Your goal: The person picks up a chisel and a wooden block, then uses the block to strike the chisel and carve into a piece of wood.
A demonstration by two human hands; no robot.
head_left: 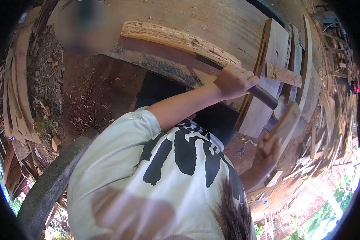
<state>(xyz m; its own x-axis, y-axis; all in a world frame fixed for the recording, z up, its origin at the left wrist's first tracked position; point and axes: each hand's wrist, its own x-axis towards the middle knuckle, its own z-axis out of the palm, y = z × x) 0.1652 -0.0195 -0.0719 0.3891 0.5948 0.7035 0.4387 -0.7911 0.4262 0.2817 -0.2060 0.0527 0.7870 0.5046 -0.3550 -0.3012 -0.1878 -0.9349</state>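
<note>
My left hand (234, 82) is closed around a dark, rod-like tool (264, 94). Its thick round end sticks out past my fist, and its thin end points at a rough, splintered log (176, 38). My right hand (268, 150) grips a light wooden block or mallet (286, 120), which is raised close under the tool's thick end. Behind both stands a pale plank with a long slot (268, 60). My white shirt with black print (148, 168) fills the lower middle of the view.
A big pale timber slab (212, 20) lies across the top. More planks (304, 52) lean at the right, and thin boards (20, 92) are stacked at the left. Reddish ground (92, 96) is strewn with chips. Another person is partly visible at the top left.
</note>
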